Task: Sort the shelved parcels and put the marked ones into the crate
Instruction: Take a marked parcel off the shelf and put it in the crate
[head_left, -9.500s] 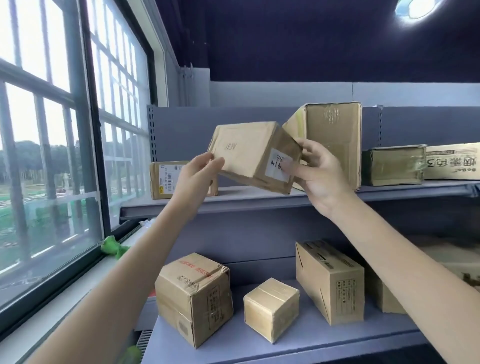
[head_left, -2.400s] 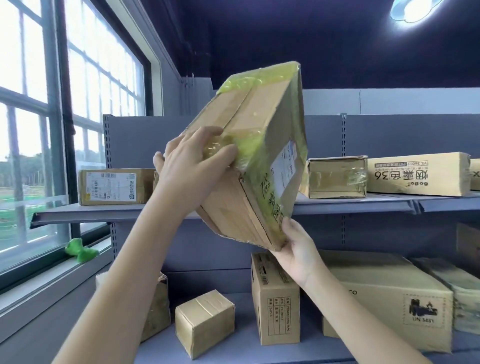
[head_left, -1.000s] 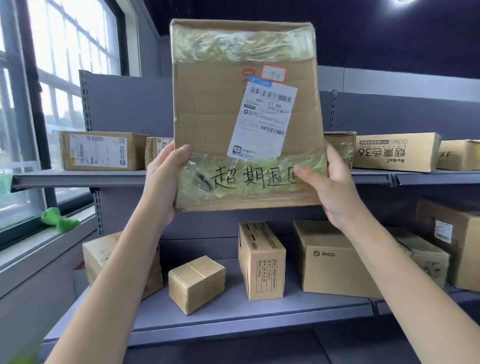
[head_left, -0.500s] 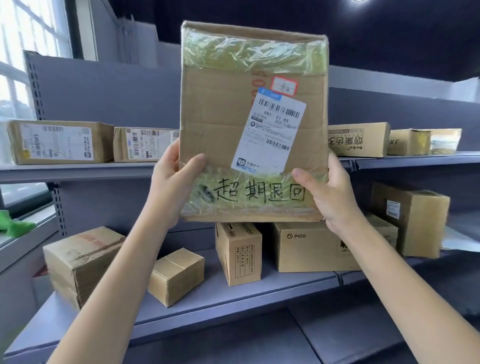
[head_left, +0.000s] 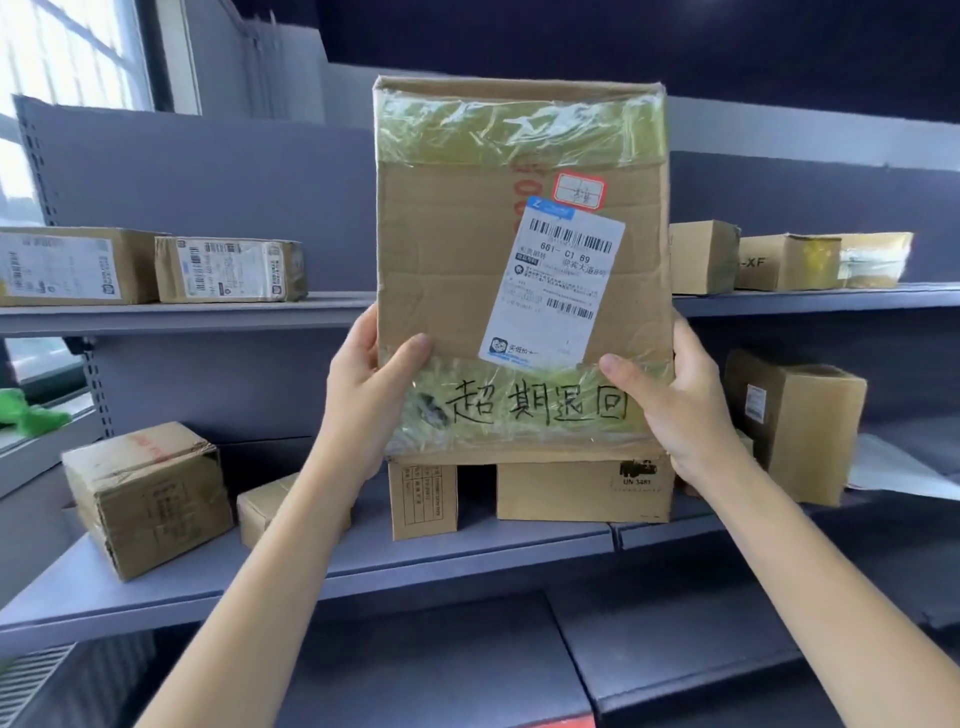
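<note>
The left hand (head_left: 371, 395) and the right hand (head_left: 675, 405) clasp the lower side edges of a flat cardboard parcel (head_left: 452, 291), each with its thumb pressed on the front face and its fingers hidden behind. The parcel stands upright between them, lifted clear of the shelving. Between the two thumbs runs a black handwritten mark (head_left: 537, 408) on yellowish tape, and above the right thumb sits a white shipping label (head_left: 558, 291).

This looks like a marked parcel, so it has been picked and checked, but it is not yet stowed; no crate is in view. Beyond the hands, unsorted boxes remain: two labelled ones (head_left: 228, 270) on the upper shelf (head_left: 332, 306) out past the left hand, and several on the lower shelf (head_left: 467, 551) beneath both wrists. Most of the sorting appears still to do.
</note>
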